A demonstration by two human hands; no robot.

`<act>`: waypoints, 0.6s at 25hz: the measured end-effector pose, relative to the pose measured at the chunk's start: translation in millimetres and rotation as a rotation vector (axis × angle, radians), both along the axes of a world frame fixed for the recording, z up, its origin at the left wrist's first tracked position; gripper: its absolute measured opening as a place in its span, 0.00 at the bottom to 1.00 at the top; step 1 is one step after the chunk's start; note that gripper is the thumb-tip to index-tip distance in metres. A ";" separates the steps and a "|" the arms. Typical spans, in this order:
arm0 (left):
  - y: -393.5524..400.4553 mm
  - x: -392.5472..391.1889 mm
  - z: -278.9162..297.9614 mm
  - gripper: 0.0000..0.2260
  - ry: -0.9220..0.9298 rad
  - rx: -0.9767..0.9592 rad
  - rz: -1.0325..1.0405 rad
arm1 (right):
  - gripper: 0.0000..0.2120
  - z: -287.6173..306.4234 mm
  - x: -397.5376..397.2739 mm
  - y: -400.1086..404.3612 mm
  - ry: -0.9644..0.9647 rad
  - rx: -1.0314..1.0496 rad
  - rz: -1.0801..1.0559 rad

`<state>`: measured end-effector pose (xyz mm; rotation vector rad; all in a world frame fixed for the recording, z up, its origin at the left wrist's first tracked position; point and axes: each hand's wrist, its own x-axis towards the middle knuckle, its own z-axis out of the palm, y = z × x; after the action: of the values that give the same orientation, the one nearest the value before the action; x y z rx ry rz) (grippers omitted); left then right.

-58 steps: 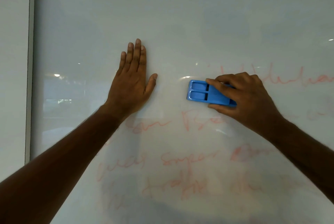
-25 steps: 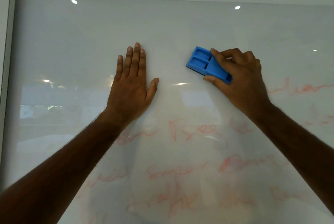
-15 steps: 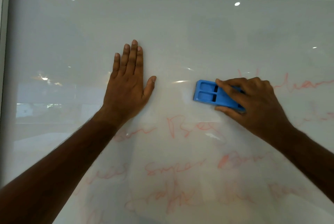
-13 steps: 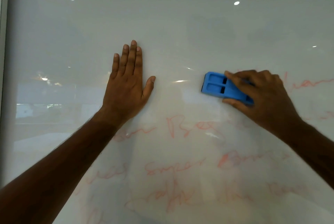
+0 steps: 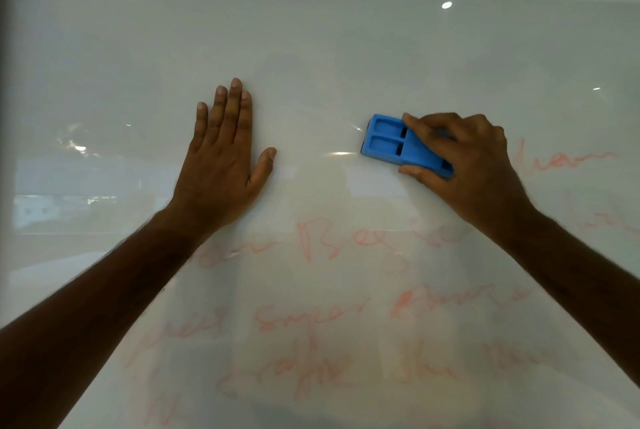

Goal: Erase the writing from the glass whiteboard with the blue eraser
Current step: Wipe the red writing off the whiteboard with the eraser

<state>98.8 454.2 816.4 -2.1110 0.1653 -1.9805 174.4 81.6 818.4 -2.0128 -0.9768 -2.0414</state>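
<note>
the left hand lies flat on the glass whiteboard, fingers straight and close together, thumb spread toward the right, grasping nothing. the right hand grips the blue eraser against the glass, fingers curled over its top edge and thumb under its lower edge; the eraser's free end sticks out to the left of those fingertips. faint red writing runs below both hands and to the right of the right hand's knuckles.
</note>
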 end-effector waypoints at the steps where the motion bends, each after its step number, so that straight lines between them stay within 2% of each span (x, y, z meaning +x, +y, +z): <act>1: 0.3 -0.9 -0.4 0.37 0.003 -0.002 -0.002 | 0.32 -9.8 1.2 -3.6 -0.004 -0.026 -0.007; 6: -4.0 -0.9 -8.6 0.38 0.020 -0.005 -0.003 | 0.33 -25.4 7.8 -41.0 -0.045 -0.120 -0.100; 10: -12.6 0.1 -13.1 0.39 0.040 -0.014 0.013 | 0.34 -7.5 12.0 -55.3 -0.030 -0.020 -0.111; 15: -32.1 8.1 -6.1 0.39 0.009 -0.023 0.030 | 0.32 22.4 10.9 -30.7 0.001 0.115 -0.027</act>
<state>106.9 422.1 810.3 -2.1246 0.1118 -1.9651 185.3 50.9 840.8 -1.9797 -0.8164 -2.0587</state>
